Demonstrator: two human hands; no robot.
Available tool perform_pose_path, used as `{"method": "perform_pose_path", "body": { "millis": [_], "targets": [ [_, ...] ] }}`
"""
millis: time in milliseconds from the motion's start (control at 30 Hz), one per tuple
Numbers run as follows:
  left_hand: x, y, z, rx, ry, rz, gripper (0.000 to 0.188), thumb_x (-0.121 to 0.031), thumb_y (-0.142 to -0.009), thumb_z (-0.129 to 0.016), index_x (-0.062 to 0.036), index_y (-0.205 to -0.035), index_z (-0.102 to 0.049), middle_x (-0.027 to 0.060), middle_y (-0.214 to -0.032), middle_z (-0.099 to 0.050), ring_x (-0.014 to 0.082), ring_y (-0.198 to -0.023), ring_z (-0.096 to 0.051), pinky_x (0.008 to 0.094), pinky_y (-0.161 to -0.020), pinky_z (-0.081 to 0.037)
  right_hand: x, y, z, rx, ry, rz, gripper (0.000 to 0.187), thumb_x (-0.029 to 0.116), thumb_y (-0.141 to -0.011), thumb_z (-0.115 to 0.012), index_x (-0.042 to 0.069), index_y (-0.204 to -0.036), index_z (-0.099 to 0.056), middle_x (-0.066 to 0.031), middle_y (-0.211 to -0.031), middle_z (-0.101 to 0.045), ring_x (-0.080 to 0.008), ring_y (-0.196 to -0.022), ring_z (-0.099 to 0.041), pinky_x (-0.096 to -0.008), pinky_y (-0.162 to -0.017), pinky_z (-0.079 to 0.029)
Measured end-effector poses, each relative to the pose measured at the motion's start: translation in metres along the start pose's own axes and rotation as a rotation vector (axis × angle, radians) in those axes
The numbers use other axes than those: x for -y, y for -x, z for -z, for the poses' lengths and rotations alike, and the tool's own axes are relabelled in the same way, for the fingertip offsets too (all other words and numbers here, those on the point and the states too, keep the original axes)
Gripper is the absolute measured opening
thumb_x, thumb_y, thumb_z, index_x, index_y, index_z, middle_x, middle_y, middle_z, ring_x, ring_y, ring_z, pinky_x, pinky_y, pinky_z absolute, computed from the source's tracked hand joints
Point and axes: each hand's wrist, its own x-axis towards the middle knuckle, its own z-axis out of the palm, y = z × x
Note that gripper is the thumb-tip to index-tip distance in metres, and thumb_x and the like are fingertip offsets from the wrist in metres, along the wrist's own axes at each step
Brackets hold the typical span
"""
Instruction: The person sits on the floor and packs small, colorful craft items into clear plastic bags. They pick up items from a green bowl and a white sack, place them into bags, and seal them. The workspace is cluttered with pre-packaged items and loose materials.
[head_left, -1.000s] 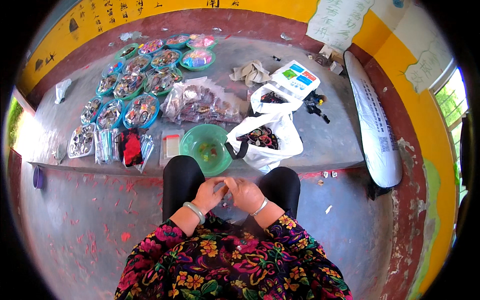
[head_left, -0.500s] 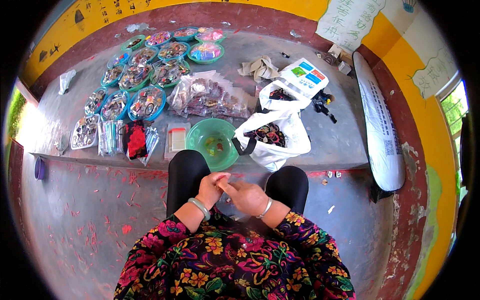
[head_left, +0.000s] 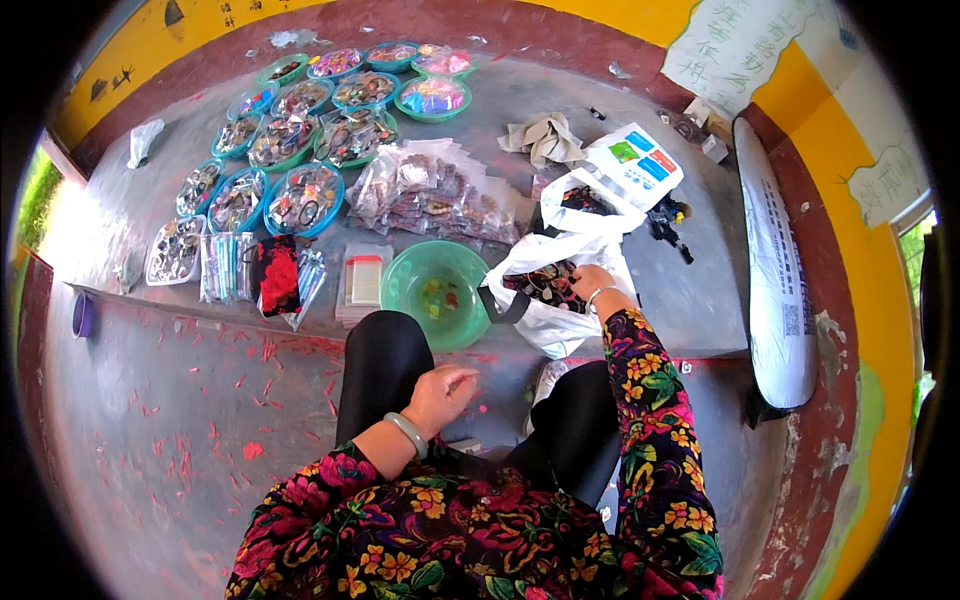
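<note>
Yellow and maroon walls [head_left: 620, 22] surround a raised, smooth grey platform [head_left: 690, 300]. On it, just beyond the knees, a jumbled heap of small, dark and multicoloured pieces [head_left: 543, 285] lies inside an open white bag with black handles [head_left: 560, 332]. The heap lies immediately left of the right hand [head_left: 592, 283], which is over the bag's right side, fingers bent at the heap's edge; whether they pinch a piece cannot be told. No single long axis shows in the loose heap. The left hand [head_left: 442, 398] is the farther one, well apart toward the body, beside the black-clad left knee [head_left: 388, 350]; its fingers are loosely curled, and whether something small sits between them is unclear. Just left of the bag stands a round, translucent green plastic basin [head_left: 408, 300] with a few small pieces in its bottom, ahead of the left hand.
</note>
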Motion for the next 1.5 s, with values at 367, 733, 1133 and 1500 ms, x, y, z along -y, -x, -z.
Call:
{"method": "perform_pose_path", "body": {
  "millis": [367, 733, 1133, 1500],
  "targets": [
    [0.003, -0.008, -0.004, 0.083, 0.022, 0.113, 0.019, -0.014, -0.081, -0.057, 0.0008, -0.092, -0.063, 0.0126, -0.082, -0.063, 0.0171, -0.071, -0.061, 0.0268, -0.065, -0.047, 0.006, -0.03, -0.032, 0.157, 0.049, -0.132, 0.029, 0.019, -0.08, -0.051, 0.006, -0.104, -0.061, -0.0163, -0.108, -0.059, -0.0316, -0.1, -0.056, -0.0413, -0.084, -0.045],
    [-0.008, -0.007, -0.001, 0.102, 0.07, 0.199, 0.023, -0.017, -0.081, -0.056, 0.0013, -0.093, -0.063, 0.013, -0.075, -0.064, 0.0163, -0.063, -0.062, 0.027, -0.059, -0.048, -0.013, 0.024, 0.029, -0.001, -0.971, -0.168, 0.015, 0.016, -0.075, -0.065, 0.001, -0.078, -0.062, -0.0078, -0.072, -0.063, -0.0125, -0.055, -0.061, -0.0242, -0.048, -0.048],
    [0.006, -0.005, -0.002, 0.142, 0.036, 0.228, 0.025, -0.027, -0.084, -0.051, -0.0093, -0.092, -0.067, 0.0068, -0.057, -0.058, 0.012, -0.048, -0.052, 0.0289, -0.049, -0.044, 0.108, 0.178, 0.037, 0.047, -1.309, 0.273, 0.022, -0.003, -0.077, -0.054, 0.001, -0.096, -0.064, -0.0074, -0.081, -0.063, -0.0164, -0.069, -0.063, -0.0255, -0.058, -0.051],
    [0.02, -0.004, -0.004, 0.135, -0.072, 0.273, 0.028, -0.027, -0.082, -0.054, -0.0013, -0.084, -0.064, 0.0148, -0.069, -0.061, 0.0227, -0.063, -0.059, 0.0333, -0.062, -0.046, 0.159, 0.209, 0.02, -0.568, -0.487, 0.867, 0.011, -0.001, -0.07, -0.054, 0.002, -0.08, -0.058, -0.0118, -0.079, -0.058, -0.0304, -0.072, -0.057, -0.0348, -0.062, -0.047]
  ]
}}
